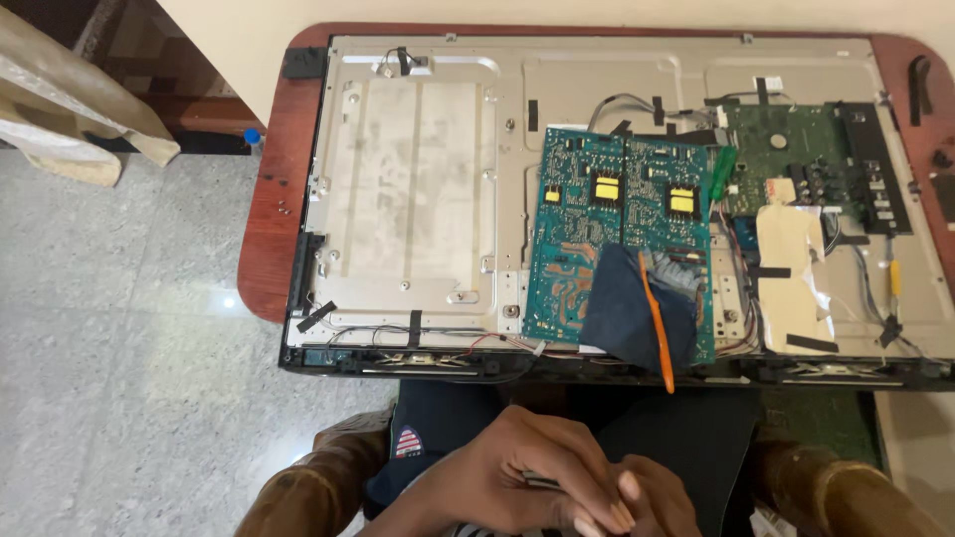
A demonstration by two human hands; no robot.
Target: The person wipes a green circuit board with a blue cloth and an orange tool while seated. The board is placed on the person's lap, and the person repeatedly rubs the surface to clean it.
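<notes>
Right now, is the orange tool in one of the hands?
No, the orange tool lies on the dark cloth over the teal circuit board.

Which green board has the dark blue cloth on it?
The teal circuit board in the middle, with two yellow parts. The dark blue cloth covers its lower corner. The darker green board to its right carries none.
</notes>
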